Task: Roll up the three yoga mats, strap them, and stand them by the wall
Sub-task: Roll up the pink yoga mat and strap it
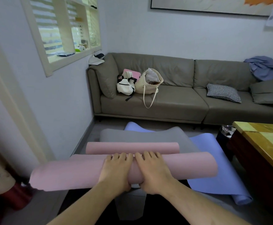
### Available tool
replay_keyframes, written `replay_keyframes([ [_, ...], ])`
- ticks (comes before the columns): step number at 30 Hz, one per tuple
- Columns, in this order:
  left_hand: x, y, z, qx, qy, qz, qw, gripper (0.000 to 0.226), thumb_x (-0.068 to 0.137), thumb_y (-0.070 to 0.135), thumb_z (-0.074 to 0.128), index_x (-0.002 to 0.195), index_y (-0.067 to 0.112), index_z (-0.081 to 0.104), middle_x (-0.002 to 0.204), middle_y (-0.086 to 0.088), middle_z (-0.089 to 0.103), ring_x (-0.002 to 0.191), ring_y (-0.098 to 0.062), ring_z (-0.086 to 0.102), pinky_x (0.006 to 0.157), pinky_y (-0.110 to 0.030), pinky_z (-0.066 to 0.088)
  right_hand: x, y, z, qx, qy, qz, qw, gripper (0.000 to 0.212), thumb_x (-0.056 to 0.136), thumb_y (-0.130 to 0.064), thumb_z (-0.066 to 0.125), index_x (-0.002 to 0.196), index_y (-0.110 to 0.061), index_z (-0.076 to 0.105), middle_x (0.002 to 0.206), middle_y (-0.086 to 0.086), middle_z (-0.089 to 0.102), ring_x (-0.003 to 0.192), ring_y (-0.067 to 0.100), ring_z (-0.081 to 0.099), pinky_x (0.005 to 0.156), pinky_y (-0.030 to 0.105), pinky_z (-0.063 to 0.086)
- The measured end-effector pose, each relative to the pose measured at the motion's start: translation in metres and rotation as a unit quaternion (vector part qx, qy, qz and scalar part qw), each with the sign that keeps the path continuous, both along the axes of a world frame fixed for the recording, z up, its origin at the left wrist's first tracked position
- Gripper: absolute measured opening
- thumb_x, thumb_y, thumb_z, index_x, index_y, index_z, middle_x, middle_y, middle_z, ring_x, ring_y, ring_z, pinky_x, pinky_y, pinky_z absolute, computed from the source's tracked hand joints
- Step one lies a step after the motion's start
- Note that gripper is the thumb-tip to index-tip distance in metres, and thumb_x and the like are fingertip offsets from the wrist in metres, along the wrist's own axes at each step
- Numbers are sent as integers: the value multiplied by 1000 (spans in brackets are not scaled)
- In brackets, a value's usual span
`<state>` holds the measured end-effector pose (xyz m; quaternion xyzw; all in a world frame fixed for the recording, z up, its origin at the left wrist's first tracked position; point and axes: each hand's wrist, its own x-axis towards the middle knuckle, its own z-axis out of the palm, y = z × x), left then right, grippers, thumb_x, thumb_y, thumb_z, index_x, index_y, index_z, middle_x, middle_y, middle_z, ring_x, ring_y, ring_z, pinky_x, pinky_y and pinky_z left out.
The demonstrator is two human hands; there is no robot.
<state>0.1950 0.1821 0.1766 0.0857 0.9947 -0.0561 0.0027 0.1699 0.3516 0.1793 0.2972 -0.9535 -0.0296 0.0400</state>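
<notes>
A pink yoga mat (67, 172) lies across the floor as a thick roll, its far end (132, 147) curled up just beyond. My left hand (116, 169) and my right hand (153, 169) sit side by side on top of the roll's middle, fingers wrapped over its far side and thumbs under the near side. Under the pink mat lies a grey mat (142, 135), spread out with a wavy far edge. A lilac-blue mat (213, 159) lies unrolled beneath both, reaching to the right, its near end (241, 198) curling. No strap is visible.
A grey sofa (181, 101) stands along the far wall with two bags (139, 83), a checked cushion (223, 92) and blue cloth. A wooden table (265, 143) is at the right, a dark bin (225, 135) beside it. The white wall (64, 103) runs along the left.
</notes>
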Motion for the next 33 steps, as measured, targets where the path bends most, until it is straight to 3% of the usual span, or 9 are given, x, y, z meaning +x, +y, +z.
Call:
replay_keyframes([
  [7,-21,-12,27,49,-86,-1,995,76,54,50,85,118,32,49,116,8,64,102,-20,65,74,-34,44,-1,2,-13,11,24,-13,1000,99,49,-45,89,132,-16,43,109,9,57,95,33,53,94,50,46],
  [13,-23,-16,29,62,-106,-9,992,72,51,53,85,112,34,51,106,11,66,91,-17,66,66,-33,45,-3,2,-10,20,35,2,999,88,54,-37,83,130,-14,44,105,12,60,89,34,55,83,46,48],
  [18,-23,-21,26,68,-114,-20,991,72,49,56,84,108,35,49,104,14,63,91,-15,62,78,-35,53,0,1,-7,19,29,11,999,93,56,-38,84,137,-14,44,111,11,60,95,33,58,88,47,50],
  [25,-23,-18,25,69,-116,-11,991,71,48,57,82,107,34,50,99,14,62,88,-14,62,76,-34,52,-3,-1,-4,35,15,-6,999,87,66,-41,81,139,-18,38,120,10,57,107,34,54,96,48,42],
  [27,-17,-15,18,55,-79,-9,995,71,53,55,80,112,33,48,108,14,62,96,-15,63,80,-35,48,-4,-1,-3,34,12,-7,999,88,68,-41,80,141,-19,37,122,8,57,110,33,54,97,48,41],
  [30,-7,-10,2,16,-18,-6,1000,79,62,49,78,130,29,43,129,9,56,119,-20,56,98,-40,42,-8,-1,4,27,-15,-9,999,85,69,-42,80,140,-22,36,124,7,58,114,33,56,98,48,41],
  [33,-6,-11,0,17,-4,2,1000,75,63,44,79,128,29,45,129,8,57,118,-20,56,99,-39,42,-12,-4,9,27,-31,-8,999,79,67,-43,80,132,-23,39,122,6,59,112,32,56,93,45,42],
])
